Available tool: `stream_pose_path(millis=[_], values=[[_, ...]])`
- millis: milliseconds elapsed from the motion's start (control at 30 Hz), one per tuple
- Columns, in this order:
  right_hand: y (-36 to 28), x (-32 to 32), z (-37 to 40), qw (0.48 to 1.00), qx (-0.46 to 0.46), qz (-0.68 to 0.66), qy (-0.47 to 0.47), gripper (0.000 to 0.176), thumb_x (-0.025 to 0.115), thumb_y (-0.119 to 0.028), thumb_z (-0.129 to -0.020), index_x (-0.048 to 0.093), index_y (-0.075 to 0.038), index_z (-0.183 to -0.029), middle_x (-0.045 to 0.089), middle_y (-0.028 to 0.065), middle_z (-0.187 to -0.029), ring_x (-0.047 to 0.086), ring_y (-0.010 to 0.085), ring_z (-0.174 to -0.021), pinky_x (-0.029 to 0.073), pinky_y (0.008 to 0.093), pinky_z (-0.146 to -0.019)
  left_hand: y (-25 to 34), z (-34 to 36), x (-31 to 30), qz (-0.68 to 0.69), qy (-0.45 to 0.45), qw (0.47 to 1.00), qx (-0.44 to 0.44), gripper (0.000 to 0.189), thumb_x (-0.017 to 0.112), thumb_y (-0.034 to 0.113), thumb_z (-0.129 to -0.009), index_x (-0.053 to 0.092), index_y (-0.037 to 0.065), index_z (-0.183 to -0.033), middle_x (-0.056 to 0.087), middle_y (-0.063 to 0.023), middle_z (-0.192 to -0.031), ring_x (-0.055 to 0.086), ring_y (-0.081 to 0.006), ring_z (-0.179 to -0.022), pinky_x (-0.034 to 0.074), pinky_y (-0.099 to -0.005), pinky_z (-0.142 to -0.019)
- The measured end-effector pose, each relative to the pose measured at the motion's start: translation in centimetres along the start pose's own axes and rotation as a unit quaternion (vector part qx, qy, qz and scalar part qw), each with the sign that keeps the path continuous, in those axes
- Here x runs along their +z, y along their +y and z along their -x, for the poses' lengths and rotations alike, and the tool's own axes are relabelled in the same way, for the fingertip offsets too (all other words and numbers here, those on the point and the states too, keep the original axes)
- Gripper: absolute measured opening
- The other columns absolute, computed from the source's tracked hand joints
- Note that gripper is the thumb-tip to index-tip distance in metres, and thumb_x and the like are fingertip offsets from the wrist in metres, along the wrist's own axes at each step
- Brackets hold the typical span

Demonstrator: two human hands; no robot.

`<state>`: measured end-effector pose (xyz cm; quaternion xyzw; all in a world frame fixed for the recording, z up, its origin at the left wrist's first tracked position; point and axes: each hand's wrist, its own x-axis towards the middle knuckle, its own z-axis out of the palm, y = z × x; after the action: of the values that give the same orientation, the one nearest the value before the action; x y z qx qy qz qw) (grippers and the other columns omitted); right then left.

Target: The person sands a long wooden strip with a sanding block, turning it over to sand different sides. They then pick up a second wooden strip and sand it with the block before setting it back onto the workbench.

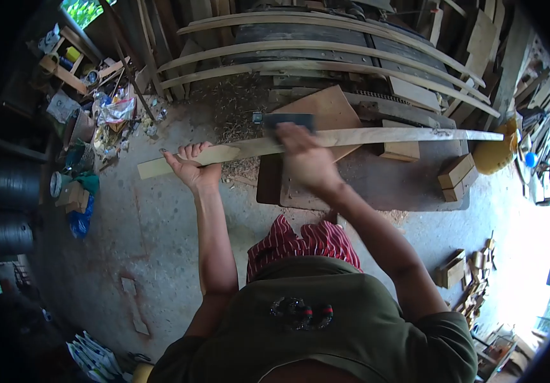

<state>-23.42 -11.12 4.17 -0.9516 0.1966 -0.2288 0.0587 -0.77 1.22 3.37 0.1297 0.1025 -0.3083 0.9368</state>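
Observation:
A long, slightly curved wooden strip [377, 136] runs across the view, its left end over the floor and its right part above a brown work table [377, 185]. My left hand [197, 167] is wrapped round the strip near its left end, thumb on the near side. Smeared by motion, my right hand [310, 159] lies over the middle of the strip, fingers on a dark, flat, block-shaped tool [291, 120]. That tool sits along the strip's far edge, and its underside is hidden.
Several long curved strips [326, 46] lie across the far bench. On the table are a brown board [326, 105] and wooden blocks [457, 175]. Shavings [227, 118] cover the floor beyond the strip. Wood offcuts [473, 268] lie at right, clutter [115, 108] at left.

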Motion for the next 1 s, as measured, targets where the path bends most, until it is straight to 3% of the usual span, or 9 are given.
stream_pose_path(millis=[100,267,333,433,533,700,733,867,1000], values=[[6.7,-2.7,4.0,0.995,0.085,0.005,0.052,0.042,0.051,0.004,-0.087,0.053,0.002,-0.129,0.057,0.0194,-0.132,0.055,0.0334,-0.123,0.050,0.0393,-0.100,0.1,-0.2,-1.0,0.068,-0.039,0.996,-0.037,0.056,0.056,0.054,-0.092,0.032,0.015,-0.061,0.028,0.0032,-0.057,0.031,-0.0155,-0.059,0.034,-0.0311,-0.064],[6.4,-0.8,3.5,0.988,0.137,0.045,0.060,0.044,0.054,-0.007,-0.086,0.056,0.001,-0.129,0.054,0.0165,-0.138,0.051,0.0316,-0.130,0.038,0.0407,-0.112,-0.4,-0.4,-1.1,0.091,-0.099,0.989,-0.054,0.054,0.061,0.053,-0.089,0.035,0.015,-0.061,0.030,0.0036,-0.057,0.032,-0.0144,-0.059,0.034,-0.0306,-0.065],[0.7,0.7,0.8,0.998,0.069,0.006,0.002,0.051,0.050,-0.011,-0.086,0.049,0.001,-0.136,0.044,0.0152,-0.148,0.036,0.0292,-0.141,0.027,0.0416,-0.117,-0.4,-0.6,-1.0,0.092,-0.113,0.987,-0.063,0.054,0.064,0.053,-0.087,0.036,0.016,-0.061,0.031,0.0041,-0.056,0.033,-0.0136,-0.058,0.034,-0.0297,-0.064],[-6.3,2.1,-2.5,0.996,-0.070,-0.045,0.020,0.046,0.048,-0.009,-0.090,0.049,0.001,-0.135,0.048,0.0168,-0.144,0.043,0.0273,-0.136,0.030,0.0393,-0.118,-0.4,-0.1,-0.9,0.078,-0.121,0.988,-0.055,0.054,0.068,0.055,-0.084,0.037,0.016,-0.061,0.031,0.0048,-0.056,0.032,-0.0129,-0.057,0.034,-0.0287,-0.063],[-3.8,1.9,-0.8,0.997,-0.066,-0.027,0.027,0.041,0.048,-0.011,-0.089,0.055,0.003,-0.127,0.051,0.0214,-0.140,0.046,0.0300,-0.134,0.033,0.0407,-0.115,0.1,0.4,-0.7,0.078,-0.090,0.992,-0.051,0.057,0.071,0.059,-0.080,0.037,0.016,-0.061,0.029,0.0048,-0.056,0.031,-0.0130,-0.057,0.034,-0.0284,-0.063],[7.8,-3.4,6.3,0.987,0.145,0.018,0.067,0.043,0.058,0.000,-0.084,0.056,0.000,-0.126,0.059,0.0174,-0.129,0.057,0.0342,-0.120,0.044,0.0401,-0.106,-0.4,0.7,-0.9,0.087,-0.074,0.992,-0.047,0.056,0.066,0.059,-0.082,0.037,0.015,-0.063,0.032,0.0046,-0.057,0.033,-0.0130,-0.056,0.035,-0.0289,-0.066],[10.0,-3.5,7.3,0.985,0.136,0.052,0.092,0.041,0.058,0.000,-0.084,0.056,0.001,-0.125,0.061,0.0178,-0.125,0.059,0.0365,-0.115,0.045,0.0406,-0.105,-0.6,0.8,-1.0,0.087,-0.072,0.993,-0.043,0.056,0.066,0.059,-0.082,0.037,0.015,-0.063,0.032,0.0046,-0.057,0.033,-0.0130,-0.056,0.035,-0.0289,-0.066],[7.9,-3.3,5.7,0.973,0.217,0.013,0.081,0.046,0.059,-0.006,-0.083,0.055,0.001,-0.128,0.056,0.0169,-0.134,0.055,0.0332,-0.123,0.041,0.0399,-0.109,-1.1,0.6,-0.5,0.077,-0.076,0.993,-0.048,0.056,0.073,0.056,-0.076,0.038,0.016,-0.063,0.031,0.0049,-0.056,0.033,-0.0127,-0.056,0.035,-0.0284,-0.065],[-1.2,0.5,0.6,0.998,0.030,0.014,0.056,0.041,0.059,-0.010,-0.086,0.058,0.001,-0.125,0.057,0.0168,-0.134,0.052,0.0299,-0.128,0.039,0.0392,-0.111,-1.1,0.5,-0.3,0.078,-0.104,0.990,-0.052,0.057,0.073,0.058,-0.077,0.036,0.018,-0.061,0.028,0.0056,-0.056,0.029,-0.0118,-0.055,0.033,-0.0269,-0.061]])
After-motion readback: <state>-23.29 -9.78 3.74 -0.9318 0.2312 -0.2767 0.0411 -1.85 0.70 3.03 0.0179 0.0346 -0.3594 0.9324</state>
